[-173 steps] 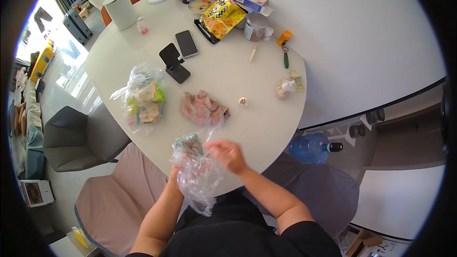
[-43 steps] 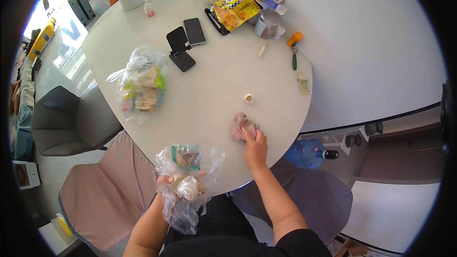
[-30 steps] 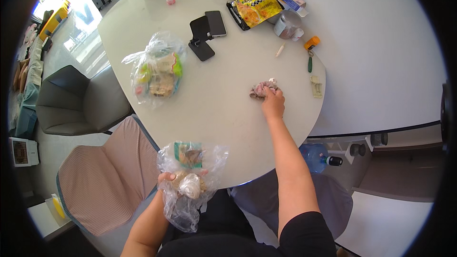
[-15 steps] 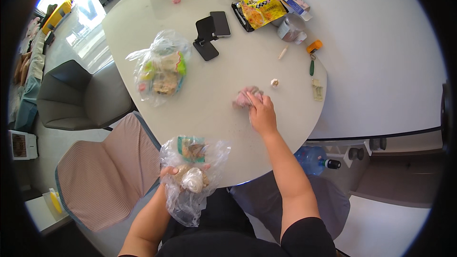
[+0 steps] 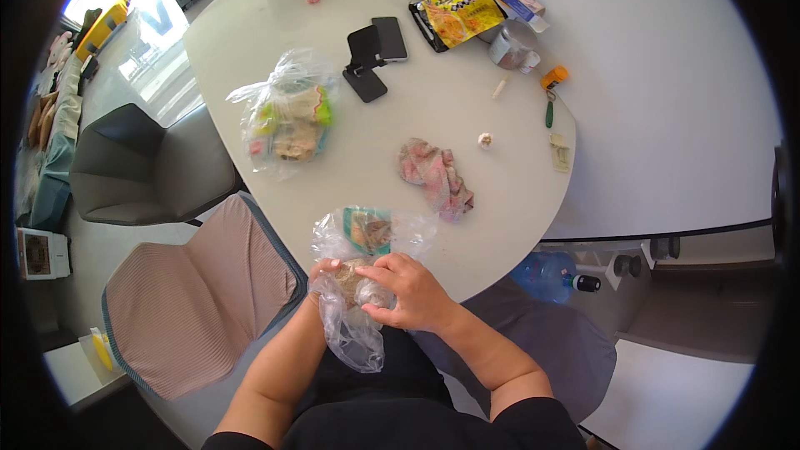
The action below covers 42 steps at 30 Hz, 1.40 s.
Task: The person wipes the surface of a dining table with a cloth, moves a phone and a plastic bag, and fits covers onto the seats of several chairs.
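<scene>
At the table's near edge, my left hand [image 5: 323, 273] grips a clear plastic bag [image 5: 354, 350] from its left side. Inside the bag show a teal-edged packet [image 5: 367, 230] and something tan and crumbly. My right hand [image 5: 408, 293] is closed on the same bag from the right, its fingers around a whitish bunched lump [image 5: 372, 293] of plastic. A crumpled pink and grey cloth [image 5: 435, 177] lies on the table beyond my right hand, touched by neither hand. What the lump holds cannot be made out.
On the white table [image 5: 358, 158] sit another filled plastic bag [image 5: 287, 121], a phone stand [image 5: 364, 62] with a phone, and a garlic bulb [image 5: 486, 141]. A yellow food packet [image 5: 461, 14], a jar [image 5: 512, 44] and an orange-capped item [image 5: 554, 77] stand farther right. Chairs flank the near edge.
My right hand has let go of the pink cloth, leaving it on the table, and has come back to the plastic bag. The bag has shifted slightly right and away from me.
</scene>
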Tool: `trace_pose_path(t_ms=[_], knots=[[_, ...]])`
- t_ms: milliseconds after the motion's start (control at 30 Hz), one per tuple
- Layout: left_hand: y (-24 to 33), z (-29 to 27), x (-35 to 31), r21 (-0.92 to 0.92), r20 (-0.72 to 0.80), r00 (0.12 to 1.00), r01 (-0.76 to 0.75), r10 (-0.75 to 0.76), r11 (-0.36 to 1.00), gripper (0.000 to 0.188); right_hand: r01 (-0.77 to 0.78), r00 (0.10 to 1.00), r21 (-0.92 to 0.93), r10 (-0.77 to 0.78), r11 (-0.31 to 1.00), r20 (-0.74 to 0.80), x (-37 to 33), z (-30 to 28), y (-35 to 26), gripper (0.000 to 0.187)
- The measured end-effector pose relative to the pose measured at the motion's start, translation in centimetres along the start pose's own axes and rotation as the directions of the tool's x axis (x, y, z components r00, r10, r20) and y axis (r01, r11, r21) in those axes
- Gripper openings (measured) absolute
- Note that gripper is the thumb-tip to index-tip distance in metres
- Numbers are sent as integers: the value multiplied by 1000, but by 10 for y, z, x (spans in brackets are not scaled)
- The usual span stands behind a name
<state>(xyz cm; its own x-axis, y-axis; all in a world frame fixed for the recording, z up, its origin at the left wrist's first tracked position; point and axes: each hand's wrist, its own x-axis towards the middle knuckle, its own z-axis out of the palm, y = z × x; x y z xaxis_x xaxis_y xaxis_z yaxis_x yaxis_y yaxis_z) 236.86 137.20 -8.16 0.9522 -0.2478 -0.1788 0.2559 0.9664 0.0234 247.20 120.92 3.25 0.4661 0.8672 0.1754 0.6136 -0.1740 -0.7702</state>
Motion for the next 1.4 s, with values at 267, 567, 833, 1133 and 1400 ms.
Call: trace_pose_path(t_ms=[267, 567, 833, 1133, 1400], knots=[[-14, 5, 32, -70, -48, 998, 43, -47, 997, 95, -103, 960, 143, 136, 984, -246, -19, -33, 16, 38], [-14, 22, 52, -6, -52, 999, 0, 0, 1000, 93, -339, 464, 434, 550, 834, -695, -30, -164, 192, 31], [-12, 20, 42, 40, -61, 997, -38, 40, 998, 92, -399, 714, -362, 38, 843, -699, 1, -123, 233, 35], [-12, 15, -2, 48, -84, 990, -106, 110, 993, 90, -299, 914, -319, 173, 899, -367, 30, -15, 196, 43], [-11, 12, -45, 51, -104, 985, -135, 139, 990, 88, -444, 863, -440, 240, 781, -444, 115, -76, 236, 39]])
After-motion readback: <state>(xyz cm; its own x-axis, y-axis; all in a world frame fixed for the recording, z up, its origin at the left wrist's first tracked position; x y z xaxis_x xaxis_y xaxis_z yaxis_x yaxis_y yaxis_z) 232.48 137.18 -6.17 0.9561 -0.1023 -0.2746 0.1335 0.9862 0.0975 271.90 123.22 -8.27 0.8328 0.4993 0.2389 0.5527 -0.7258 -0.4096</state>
